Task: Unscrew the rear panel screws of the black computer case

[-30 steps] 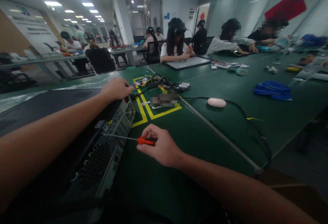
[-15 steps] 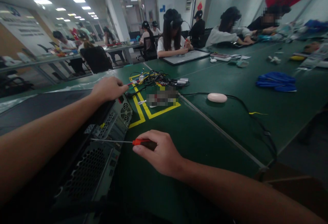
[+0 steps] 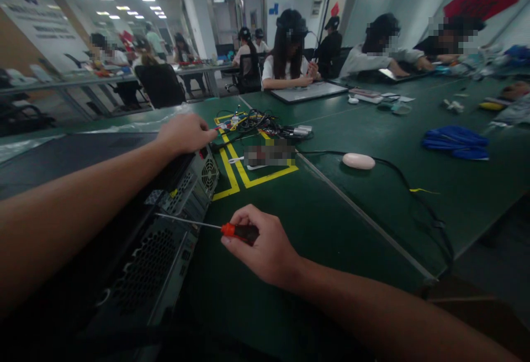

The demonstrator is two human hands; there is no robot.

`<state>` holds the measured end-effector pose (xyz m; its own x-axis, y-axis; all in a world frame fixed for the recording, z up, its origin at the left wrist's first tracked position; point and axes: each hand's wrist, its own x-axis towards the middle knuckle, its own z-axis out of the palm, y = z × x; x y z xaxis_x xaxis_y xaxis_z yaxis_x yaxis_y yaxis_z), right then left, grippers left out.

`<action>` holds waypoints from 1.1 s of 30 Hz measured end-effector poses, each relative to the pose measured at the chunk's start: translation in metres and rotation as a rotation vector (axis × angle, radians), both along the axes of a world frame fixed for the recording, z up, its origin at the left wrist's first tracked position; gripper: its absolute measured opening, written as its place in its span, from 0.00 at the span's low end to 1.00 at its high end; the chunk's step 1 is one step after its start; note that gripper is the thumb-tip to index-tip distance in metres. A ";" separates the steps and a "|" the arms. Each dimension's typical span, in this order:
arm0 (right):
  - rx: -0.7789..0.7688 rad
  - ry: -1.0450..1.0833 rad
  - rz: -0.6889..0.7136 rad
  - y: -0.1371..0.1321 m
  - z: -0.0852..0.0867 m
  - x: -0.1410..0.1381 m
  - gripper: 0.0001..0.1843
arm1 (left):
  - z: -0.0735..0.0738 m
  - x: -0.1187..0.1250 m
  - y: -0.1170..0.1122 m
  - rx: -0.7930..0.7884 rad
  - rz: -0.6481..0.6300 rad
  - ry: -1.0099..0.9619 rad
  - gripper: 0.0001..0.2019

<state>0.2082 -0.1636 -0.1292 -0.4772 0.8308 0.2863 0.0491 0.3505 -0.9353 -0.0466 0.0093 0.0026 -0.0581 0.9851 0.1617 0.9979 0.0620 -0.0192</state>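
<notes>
A black desktop computer case [image 3: 124, 147] lies on the green table [image 3: 310, 229], its rear panel with vents and ports turned to the right. My right hand [image 3: 265, 243] is closed round the red and black handle of a screwdriver [image 3: 240, 232]. The long thin shaft points left, and its tip is at the rear panel near the case's upper edge. At the far rear corner of the case is my left hand [image 3: 188, 133], resting on its top edge with the fingers bent together. What is between those fingertips, if anything, is hidden.
Beyond the case lies a heap of cables [image 3: 259, 124] by yellow tape marks [image 3: 271, 177]. A pale pink oval object [image 3: 358, 161] sits beside a black cable, with blue cloth [image 3: 455, 142] further right. Across the table, a person [image 3: 290, 64] works over a tray.
The view has shifted slightly, so everything sits a little further right. The screwdriver's handle now sits lower than its tip, so the shaft slants more. My left hand remains at the case's corner.
</notes>
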 end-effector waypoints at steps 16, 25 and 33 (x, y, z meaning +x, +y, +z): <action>0.133 -0.039 -0.024 0.002 0.000 0.005 0.12 | -0.002 0.004 -0.001 0.017 0.012 -0.015 0.30; 0.020 0.002 0.039 -0.004 -0.001 -0.001 0.14 | 0.002 0.003 -0.003 -0.005 -0.017 -0.007 0.31; -0.015 -0.001 0.040 -0.004 0.005 0.000 0.15 | -0.001 0.003 -0.001 0.011 0.002 -0.011 0.32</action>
<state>0.2085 -0.1677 -0.1239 -0.5106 0.8152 0.2734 0.0363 0.3381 -0.9404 -0.0438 0.0079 0.0016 -0.0616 0.9833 0.1715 0.9979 0.0638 -0.0078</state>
